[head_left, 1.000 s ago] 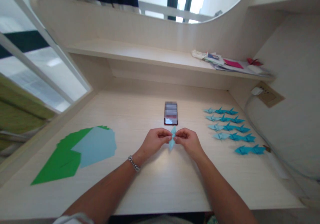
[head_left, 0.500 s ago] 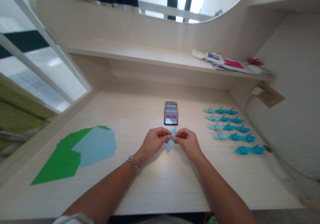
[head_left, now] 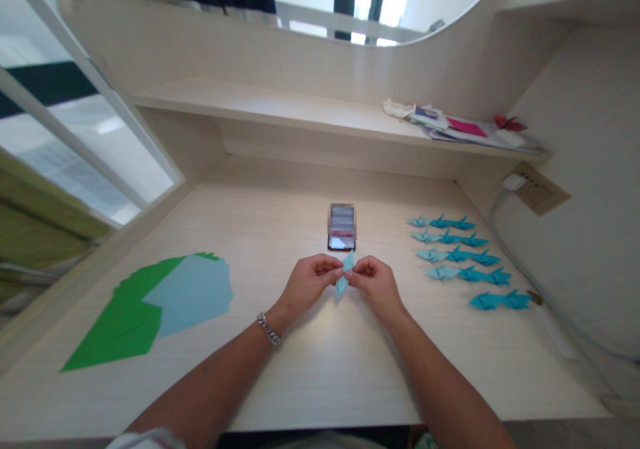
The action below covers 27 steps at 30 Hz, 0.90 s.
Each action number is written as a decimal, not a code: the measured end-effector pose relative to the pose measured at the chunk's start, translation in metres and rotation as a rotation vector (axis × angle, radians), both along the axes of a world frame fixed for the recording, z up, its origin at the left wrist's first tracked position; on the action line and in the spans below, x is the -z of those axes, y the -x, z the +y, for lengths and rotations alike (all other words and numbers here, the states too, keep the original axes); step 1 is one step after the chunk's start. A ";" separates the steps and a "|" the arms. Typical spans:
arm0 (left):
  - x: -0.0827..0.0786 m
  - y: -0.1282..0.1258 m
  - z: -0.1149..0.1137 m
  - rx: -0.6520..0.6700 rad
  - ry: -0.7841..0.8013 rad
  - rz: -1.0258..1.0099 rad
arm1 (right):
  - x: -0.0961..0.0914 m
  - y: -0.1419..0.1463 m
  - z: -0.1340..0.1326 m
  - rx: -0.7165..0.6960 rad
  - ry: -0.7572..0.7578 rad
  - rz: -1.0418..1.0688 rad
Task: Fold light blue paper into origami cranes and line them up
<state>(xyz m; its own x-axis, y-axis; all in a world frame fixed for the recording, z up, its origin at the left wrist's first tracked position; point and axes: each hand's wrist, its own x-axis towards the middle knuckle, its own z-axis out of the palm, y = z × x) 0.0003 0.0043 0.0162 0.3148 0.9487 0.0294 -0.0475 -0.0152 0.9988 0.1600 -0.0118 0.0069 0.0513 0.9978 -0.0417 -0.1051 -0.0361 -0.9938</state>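
Between my fingertips is a light blue piece of folded origami paper (head_left: 341, 287), long and narrow with pointed ends. My left hand (head_left: 314, 279) pinches it from the left and my right hand (head_left: 375, 282) from the right, thumbs close together at its middle. Its centre is partly covered by the fingers. Just beyond the upper tip lies a phone (head_left: 342, 227) with its screen lit and blurred. Rows of finished paper cranes (head_left: 457, 255) in light and darker blue stand on the desk to the right of my hands.
On the left of the desk (head_left: 280, 382) lie fanned stacks of green paper (head_left: 113, 325) and light blue paper (head_left: 197, 295). A shelf (head_left: 280, 105) at the back bears papers (head_left: 465, 127). A cable (head_left: 520, 262) runs down the right side from a wall socket (head_left: 537, 189).
Both hands keep their pinch on the folded paper in almost the same spot. Its upper tip has shifted very slightly away from me.
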 end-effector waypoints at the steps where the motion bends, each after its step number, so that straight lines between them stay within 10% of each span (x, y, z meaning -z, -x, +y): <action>1: 0.000 0.000 0.000 0.002 0.005 0.003 | -0.001 0.000 0.000 -0.002 0.004 0.007; 27: 0.001 -0.008 -0.004 -0.195 -0.057 -0.052 | -0.002 0.007 -0.001 0.100 -0.079 -0.018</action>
<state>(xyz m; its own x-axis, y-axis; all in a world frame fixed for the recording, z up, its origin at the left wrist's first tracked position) 0.0080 -0.0002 0.0151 0.1218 0.9879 0.0962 -0.0901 -0.0855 0.9923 0.1533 -0.0131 0.0093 0.1507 0.9878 0.0388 -0.0868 0.0523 -0.9949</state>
